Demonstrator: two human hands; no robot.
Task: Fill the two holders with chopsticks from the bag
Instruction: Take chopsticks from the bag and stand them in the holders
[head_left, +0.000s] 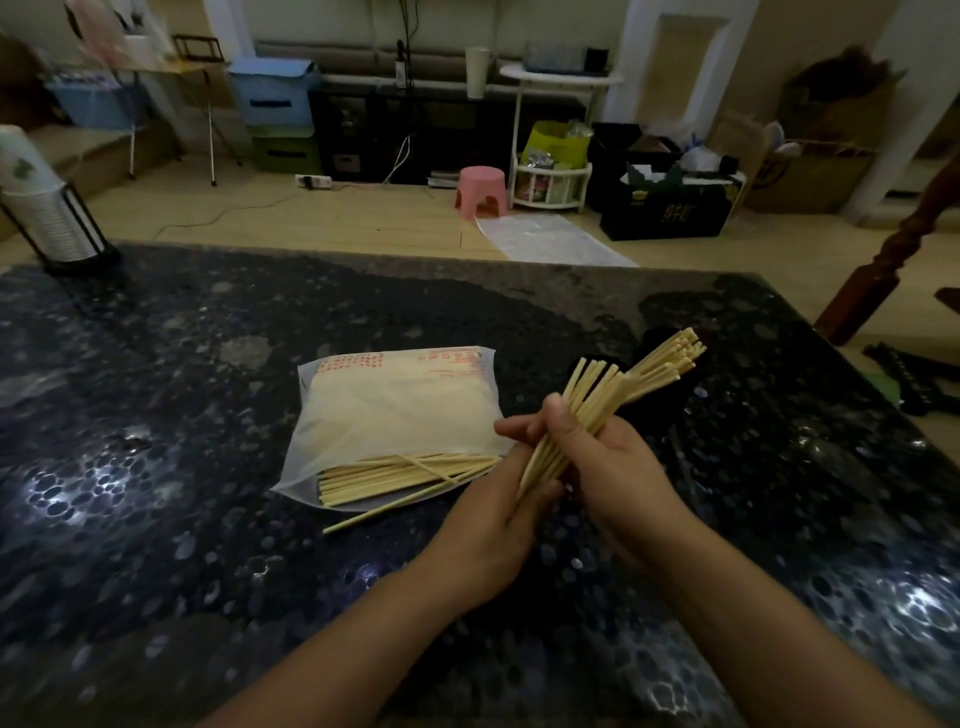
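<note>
Dark speckled stone table (218, 395), seen from the head view, carrying all the task items. Translucent plastic bag (395, 405) with red print lies flat at the table's centre, its open mouth turned toward the person; loose chopsticks (395, 475) lie in the mouth, their ends jutting out past the bag's edge, and a single chopstick (384, 506) slants across them onto the bare table. Just right of the bag, both hands meet around a bundle of chopsticks (587, 410) held tilted, upper ends fanning up and to the right. Right hand (613, 467) curls around the bundle's middle, thumb across the front. Left hand (504, 519) cups the bundle's lower ends, fingers wrapped up around them. Behind the bundle stand two dark holders, hard to separate from the dark table: the far holder (670, 338) already contains chopsticks (675, 353) leaning to the right, and the near holder (649, 410) is largely hidden by the hands. Stack of paper cups in a black rack (47, 218) at the table's far left corner
</note>
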